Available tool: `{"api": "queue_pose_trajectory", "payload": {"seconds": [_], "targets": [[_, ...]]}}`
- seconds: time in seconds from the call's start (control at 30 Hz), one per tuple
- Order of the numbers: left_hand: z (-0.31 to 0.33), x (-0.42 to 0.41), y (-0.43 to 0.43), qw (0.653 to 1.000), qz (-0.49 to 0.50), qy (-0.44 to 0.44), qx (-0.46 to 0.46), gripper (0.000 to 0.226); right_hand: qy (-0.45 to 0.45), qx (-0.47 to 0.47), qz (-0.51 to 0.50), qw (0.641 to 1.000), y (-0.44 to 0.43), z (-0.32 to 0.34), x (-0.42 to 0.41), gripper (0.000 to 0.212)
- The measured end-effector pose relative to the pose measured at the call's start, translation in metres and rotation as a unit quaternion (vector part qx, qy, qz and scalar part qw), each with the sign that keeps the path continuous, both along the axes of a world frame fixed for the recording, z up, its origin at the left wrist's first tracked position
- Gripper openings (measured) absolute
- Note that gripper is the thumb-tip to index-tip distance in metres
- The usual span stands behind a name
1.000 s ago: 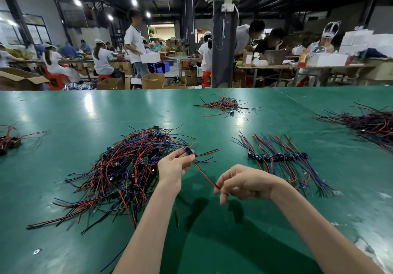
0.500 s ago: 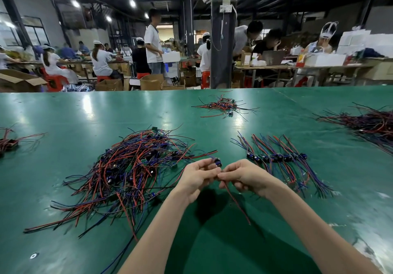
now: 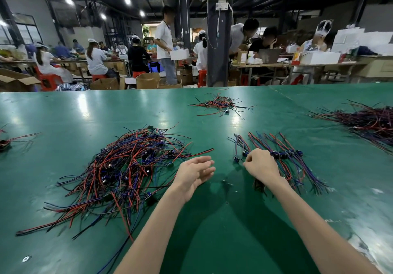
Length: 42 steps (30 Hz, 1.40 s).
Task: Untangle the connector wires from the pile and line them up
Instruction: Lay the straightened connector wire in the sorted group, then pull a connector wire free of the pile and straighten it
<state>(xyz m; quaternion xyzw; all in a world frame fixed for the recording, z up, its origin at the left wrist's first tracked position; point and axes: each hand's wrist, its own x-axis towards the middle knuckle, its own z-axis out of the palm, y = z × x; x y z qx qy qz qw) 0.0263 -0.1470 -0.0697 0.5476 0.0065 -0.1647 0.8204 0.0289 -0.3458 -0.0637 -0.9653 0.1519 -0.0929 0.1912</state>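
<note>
The pile (image 3: 127, 167) lies just left of the left hand (image 3: 195, 171), which is open with straight fingers and nearer it than the right hand (image 3: 261, 165); that one curls at the left end of the row (image 3: 282, 154), grip unclear; the row's wires run near-to-far.

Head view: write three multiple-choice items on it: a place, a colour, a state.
1. Where is the row of wires? A. right of the big pile B. on the pile C. in a box
2. What colour is the table? A. white B. green C. yellow
3. How is the left hand? A. buried in the pile B. a fist C. open, empty

1 A: the row lies right of the pile, where the right hand holds a wire.
2 B: its top is green.
3 C: its fingers are straight, holding nothing.
</note>
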Motion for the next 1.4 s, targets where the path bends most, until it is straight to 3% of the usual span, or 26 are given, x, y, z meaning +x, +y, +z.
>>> {"api": "queue_pose_trajectory", "payload": {"seconds": [0.13, 0.23, 0.3, 0.4, 0.53, 0.6, 0.67, 0.77, 0.9, 1.03, 1.17, 1.27, 1.33, 1.4], "targets": [[-0.001, 0.000, 0.000, 0.995, 0.048, -0.050, 0.078, 0.013, -0.015, -0.042, -0.009, 0.999, 0.002, 0.001, 0.000, 0.013], [-0.006, 0.000, 0.000, 0.963, 0.088, -0.135, 0.215, 0.016, -0.082, -0.081, 0.019, 0.993, 0.005, -0.002, -0.001, 0.018], [-0.010, -0.001, 0.000, 0.916, 0.099, -0.204, 0.331, 0.017, -0.127, -0.094, 0.095, 0.983, 0.007, -0.006, 0.002, 0.023], [-0.014, -0.006, -0.001, 0.834, 0.079, -0.297, 0.457, 0.020, -0.086, -0.145, 0.196, 0.966, 0.013, -0.013, 0.007, 0.030], [-0.014, -0.009, 0.000, 0.731, 0.066, -0.360, 0.575, 0.040, -0.041, -0.139, 0.163, 0.976, 0.006, -0.020, 0.012, 0.038], [-0.013, -0.009, 0.001, 0.678, 0.088, -0.363, 0.633, 0.051, -0.047, -0.130, 0.134, 0.981, -0.001, -0.020, 0.013, 0.039], [-0.011, -0.010, 0.004, 0.632, 0.125, -0.336, 0.687, 0.048, -0.056, -0.154, 0.124, 0.979, -0.005, -0.020, 0.013, 0.038], [-0.008, -0.011, 0.008, 0.594, 0.143, -0.245, 0.753, 0.036, -0.055, -0.176, 0.111, 0.977, -0.006, -0.021, 0.015, 0.038], [-0.007, -0.008, 0.014, 0.591, 0.137, -0.180, 0.774, 0.044, -0.045, -0.179, 0.104, 0.977, -0.003, -0.022, 0.015, 0.041], [-0.005, -0.005, 0.018, 0.632, 0.167, -0.232, 0.721, 0.044, -0.127, -0.146, 0.128, 0.973, 0.005, -0.017, 0.007, 0.033], [-0.003, -0.007, 0.013, 0.730, 0.221, -0.339, 0.551, 0.033, -0.192, 0.053, 0.182, 0.963, 0.033, -0.005, -0.007, 0.019], [-0.001, -0.009, 0.004, 0.766, 0.232, -0.421, 0.428, 0.021, -0.108, 0.214, 0.216, 0.946, 0.056, -0.002, -0.018, 0.012], [-0.002, -0.010, -0.002, 0.772, 0.228, -0.450, 0.386, 0.018, -0.004, 0.371, 0.251, 0.894, 0.068, -0.004, -0.025, 0.013], [-0.004, -0.012, -0.008, 0.786, 0.221, -0.454, 0.356, 0.018, 0.046, 0.485, 0.273, 0.829, 0.076, -0.007, -0.029, 0.023]]}}
